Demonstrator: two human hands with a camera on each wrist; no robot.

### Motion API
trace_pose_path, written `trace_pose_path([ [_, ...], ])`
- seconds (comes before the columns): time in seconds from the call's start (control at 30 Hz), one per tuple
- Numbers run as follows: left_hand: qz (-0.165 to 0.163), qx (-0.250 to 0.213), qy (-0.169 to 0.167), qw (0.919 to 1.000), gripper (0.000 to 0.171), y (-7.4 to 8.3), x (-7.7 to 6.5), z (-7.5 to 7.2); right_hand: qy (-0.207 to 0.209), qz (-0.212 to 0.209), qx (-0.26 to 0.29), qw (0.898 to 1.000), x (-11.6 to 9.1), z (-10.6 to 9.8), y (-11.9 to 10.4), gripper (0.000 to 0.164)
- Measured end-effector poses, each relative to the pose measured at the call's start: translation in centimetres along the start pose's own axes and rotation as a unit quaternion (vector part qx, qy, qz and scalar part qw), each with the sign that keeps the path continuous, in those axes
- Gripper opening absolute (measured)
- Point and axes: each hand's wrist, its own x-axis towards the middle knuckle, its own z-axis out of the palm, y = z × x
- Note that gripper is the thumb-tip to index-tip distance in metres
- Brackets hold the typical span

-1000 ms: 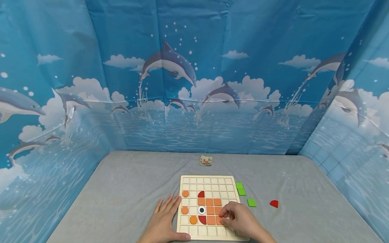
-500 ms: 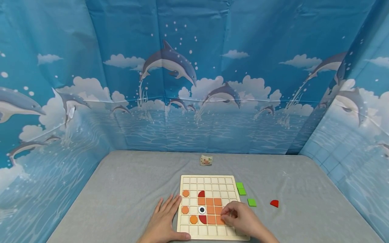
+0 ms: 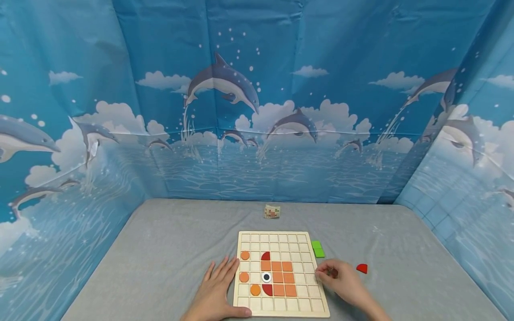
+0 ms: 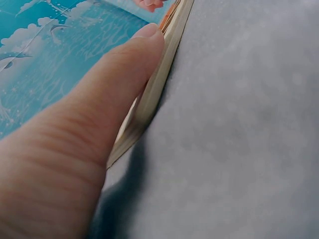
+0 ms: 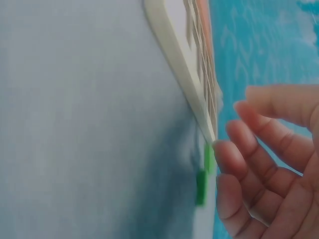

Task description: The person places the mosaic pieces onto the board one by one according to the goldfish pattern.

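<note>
A wooden grid board (image 3: pixel 302 304) lies on the grey cloth, with orange squares (image 3: pixel 277 277), orange discs (image 3: pixel 255 290), red quarter-circles (image 3: pixel 267 290) and a white eye disc (image 3: pixel 267 277) in its cells. Flat against the board's left side, my left hand (image 3: pixel 217 292) has its fingers spread and its thumb (image 4: pixel 132 55) on the near corner. My right hand (image 3: pixel 341 281) hovers beside the board's right edge, fingers loosely bent, nothing visible between them. It hides the spot of the lone green square in the head view; a green square (image 5: pixel 201 186) shows near its fingertips in the right wrist view.
Two green squares (image 3: pixel 318 249) lie against the board's upper right side. Farther right is a loose red quarter-circle (image 3: pixel 362 268). A small patterned card (image 3: pixel 272 211) lies behind the board. Blue dolphin-printed curtains (image 3: pixel 257 169) enclose the back and sides.
My right hand has left the orange square at the lower right of the block and moved right, off the board, over the lone green square. My left hand stays put.
</note>
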Motion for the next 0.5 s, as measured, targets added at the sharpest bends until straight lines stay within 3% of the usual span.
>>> trace_pose_path([
  [0.2, -0.004, -0.005, -0.006, 1.0000, 0.123, 0.1, -0.1, -0.1, 0.063, 0.070, -0.033, 0.995, -0.1, -1.9, 1.0, 0.003],
  [0.5, -0.001, -0.010, -0.003, 0.9999, 0.123, 0.1, -0.2, -0.2, 0.091, 0.090, -0.083, 0.988, -0.3, -4.8, 3.6, 0.014],
])
